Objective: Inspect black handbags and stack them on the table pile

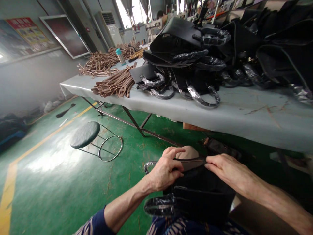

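A black handbag point(204, 204) lies across my lap, its mouth edge turned away from me and a brownish strip showing along it. At the left end of that edge, my left hand point(167, 169) grips the bag with bent fingers, the index finger reaching over the top. My right hand point(223, 171) pinches the other end of the edge between thumb and fingers. Out to the left sticks a plastic-wrapped handle point(160, 206) of the bag. A second wrapped handle point(149, 167) shows partly behind my left wrist.
Ahead stands a long table point(234, 116) with a grey cover. It carries piled black bags point(176, 42), bundles of brown straps point(117, 81) and a teal-capped bottle point(120, 56). A round stool point(85, 134) lies tipped on the green floor to the left.
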Tool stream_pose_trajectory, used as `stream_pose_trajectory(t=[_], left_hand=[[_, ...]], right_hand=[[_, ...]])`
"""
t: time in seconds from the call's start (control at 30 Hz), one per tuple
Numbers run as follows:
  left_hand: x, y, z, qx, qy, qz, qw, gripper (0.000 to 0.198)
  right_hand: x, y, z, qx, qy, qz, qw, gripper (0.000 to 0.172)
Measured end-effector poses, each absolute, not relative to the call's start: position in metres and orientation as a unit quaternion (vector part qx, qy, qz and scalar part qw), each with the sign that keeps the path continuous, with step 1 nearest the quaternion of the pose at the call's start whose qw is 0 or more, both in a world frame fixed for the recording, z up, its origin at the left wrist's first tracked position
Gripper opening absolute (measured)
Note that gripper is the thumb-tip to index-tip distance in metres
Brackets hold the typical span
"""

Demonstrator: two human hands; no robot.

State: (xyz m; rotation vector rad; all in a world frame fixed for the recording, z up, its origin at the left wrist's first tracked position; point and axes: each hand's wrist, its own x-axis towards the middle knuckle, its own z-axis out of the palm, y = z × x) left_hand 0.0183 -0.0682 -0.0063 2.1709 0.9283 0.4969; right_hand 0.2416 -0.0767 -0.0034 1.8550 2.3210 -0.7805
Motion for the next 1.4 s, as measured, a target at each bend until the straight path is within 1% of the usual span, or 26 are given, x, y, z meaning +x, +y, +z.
stream_pose_trajectory(t=[0.07, 0.13, 0.27, 0.3, 0.37, 0.4, 0.43, 0.47, 0.5, 0.6, 0.67, 0.7, 0.77, 0.8, 0.93, 1.03, 1.13, 1.3, 1.4], left_hand=[[0.017, -0.067, -0.003, 0.861, 0.323, 0.175, 0.351, 0.009], [0.017, -0.066, -0.003, 0.864, 0.319, 0.171, 0.349, 0.007], [0.014, -0.061, -0.013, 0.791, 0.434, 0.229, 0.366, 0.005], [0.013, -0.058, -0.016, 0.77, 0.458, 0.247, 0.369, 0.011], [0.01, -0.052, -0.02, 0.751, 0.473, 0.26, 0.381, 0.034], [0.008, -0.048, -0.02, 0.75, 0.471, 0.25, 0.39, 0.047], [0.006, -0.044, -0.02, 0.753, 0.466, 0.229, 0.404, 0.056], [0.004, -0.039, -0.019, 0.758, 0.459, 0.199, 0.419, 0.058], [0.002, -0.033, -0.017, 0.762, 0.45, 0.164, 0.435, 0.056], [-0.006, -0.019, -0.016, 0.757, 0.412, 0.081, 0.501, 0.039], [-0.009, -0.013, -0.018, 0.738, 0.386, 0.062, 0.549, 0.034], [-0.009, -0.011, -0.02, 0.727, 0.38, 0.059, 0.569, 0.033], [-0.009, -0.011, -0.025, 0.704, 0.381, 0.056, 0.596, 0.03], [-0.008, -0.011, -0.027, 0.695, 0.385, 0.057, 0.605, 0.029], [-0.01, -0.015, -0.031, 0.668, 0.396, 0.068, 0.626, 0.031], [-0.013, -0.017, -0.032, 0.655, 0.395, 0.087, 0.638, 0.03], [-0.015, -0.019, -0.034, 0.653, 0.39, 0.101, 0.642, 0.029], [-0.015, -0.02, -0.037, 0.686, 0.386, 0.141, 0.6, 0.027], [-0.015, -0.021, -0.036, 0.667, 0.382, 0.141, 0.624, 0.028]], right_hand=[[0.241, -0.076, -0.006, 0.608, 0.753, -0.248, 0.038, 0.03], [0.241, -0.077, -0.005, 0.612, 0.751, -0.244, 0.042, 0.03], [0.24, -0.08, 0.008, 0.591, 0.762, -0.263, 0.041, 0.03], [0.24, -0.081, 0.012, 0.584, 0.764, -0.27, 0.041, 0.03], [0.241, -0.081, 0.019, 0.581, 0.762, -0.284, 0.045, 0.03], [0.242, -0.081, 0.021, 0.58, 0.759, -0.292, 0.045, 0.031], [0.243, -0.081, 0.022, 0.58, 0.755, -0.303, 0.044, 0.031], [0.245, -0.081, 0.022, 0.579, 0.751, -0.315, 0.04, 0.031], [0.247, -0.081, 0.02, 0.577, 0.747, -0.327, 0.033, 0.031], [0.254, -0.082, 0.013, 0.575, 0.738, -0.354, 0.002, 0.028], [0.256, -0.083, 0.008, 0.59, 0.729, -0.348, -0.018, 0.025], [0.255, -0.084, 0.006, 0.6, 0.725, -0.339, -0.019, 0.026], [0.252, -0.083, 0.005, 0.614, 0.718, -0.327, -0.007, 0.029], [0.25, -0.081, 0.006, 0.618, 0.716, -0.325, 0.001, 0.027], [0.24, -0.07, 0.012, 0.622, 0.704, -0.342, -0.001, 0.019], [0.238, -0.06, 0.011, 0.596, 0.697, -0.399, -0.013, 0.018], [0.236, -0.055, 0.006, 0.584, 0.689, -0.428, -0.024, 0.021], [0.234, -0.054, 0.0, 0.568, 0.711, -0.412, -0.04, 0.026], [0.236, -0.053, -0.001, 0.553, 0.723, -0.411, -0.044, 0.027]])
